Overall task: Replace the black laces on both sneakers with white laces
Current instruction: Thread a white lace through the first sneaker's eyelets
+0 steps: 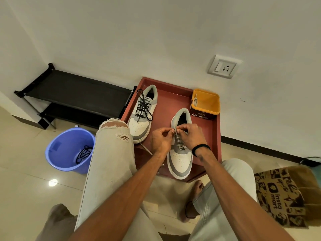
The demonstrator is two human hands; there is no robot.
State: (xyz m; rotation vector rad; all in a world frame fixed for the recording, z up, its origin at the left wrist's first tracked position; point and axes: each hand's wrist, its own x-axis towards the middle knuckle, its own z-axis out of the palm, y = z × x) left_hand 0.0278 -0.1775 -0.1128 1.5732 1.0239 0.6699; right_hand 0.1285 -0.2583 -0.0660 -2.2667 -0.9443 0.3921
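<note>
Both hands (pixel 160 139) (pixel 190 136) curled, pinching white lace (pixel 176 134) over R sneaker (pixel 180 159).

White wall (pixel 156 32) ahead of me, socket plate (pixel 224 67) on it at right. Dark skirting (pixel 260 146) runs along wall foot. Glossy cream floor tiles (pixel 26 171), light glare (pixel 53 182) near left. Black two-shelf rack (pixel 78 91) against wall, far left. Red low table (pixel 173 101) between rack and socket. Printed paper bag (pixel 284 193) on floor, near right.

Home hallway: shoe rack (pixel 74 94), tiled floor (pixel 26 180).
</note>
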